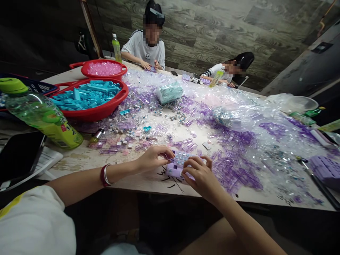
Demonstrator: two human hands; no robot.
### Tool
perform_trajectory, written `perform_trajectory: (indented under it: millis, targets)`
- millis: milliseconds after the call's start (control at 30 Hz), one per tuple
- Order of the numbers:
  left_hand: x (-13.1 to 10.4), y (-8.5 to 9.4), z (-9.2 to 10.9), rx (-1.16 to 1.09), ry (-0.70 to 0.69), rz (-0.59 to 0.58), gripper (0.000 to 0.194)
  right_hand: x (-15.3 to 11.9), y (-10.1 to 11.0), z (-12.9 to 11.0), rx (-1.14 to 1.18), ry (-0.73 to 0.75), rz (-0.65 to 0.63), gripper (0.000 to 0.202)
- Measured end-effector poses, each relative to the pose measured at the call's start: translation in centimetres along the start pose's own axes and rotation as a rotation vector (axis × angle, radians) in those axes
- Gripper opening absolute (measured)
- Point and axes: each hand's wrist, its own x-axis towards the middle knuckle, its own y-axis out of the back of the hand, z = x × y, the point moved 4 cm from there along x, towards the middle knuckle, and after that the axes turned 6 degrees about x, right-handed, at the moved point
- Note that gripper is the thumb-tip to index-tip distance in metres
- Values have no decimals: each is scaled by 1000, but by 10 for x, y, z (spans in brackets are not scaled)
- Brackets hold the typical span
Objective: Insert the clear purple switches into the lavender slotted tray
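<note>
A light purple plastic block (174,171) with square openings lies on the table in front of me. Small clear pieces (181,156) with pale blue in them sit in rows on its upper part. My left hand (156,157) pinches the block's left edge between thumb and fingers. Over the right side of the block, my right hand (199,174) has its fingers bent and thumb brought close to them. Whatever is between those fingertips is too small to make out. Loose transparent purple pieces (233,170) are strewn beside my right hand.
Red baskets hold turquoise parts (90,94) and pink pieces (104,68). A green-capped bottle (57,122) and a phone (21,152) are at left. A wrapped pack (170,92) lies mid-table. More purple blocks (325,170) sit at right. Two people work across the table.
</note>
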Motion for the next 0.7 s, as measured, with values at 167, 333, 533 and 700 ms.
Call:
perform_trajectory:
  millis: [167,333,533,700]
  targets:
    - [-1,-2,1,-38,-17,-32,16,-8,16,16,-21,-58,-3,15]
    - [-2,-4,2,-13,-54,-28,16,-23,24,40,-124,-88,-114,61]
    - [-4,-7,6,22,-82,-25,12,-24,17,42,-50,-108,-193,61]
    - [-7,-15,10,96,-177,-106,13,-16,19,16,54,-72,-103,48]
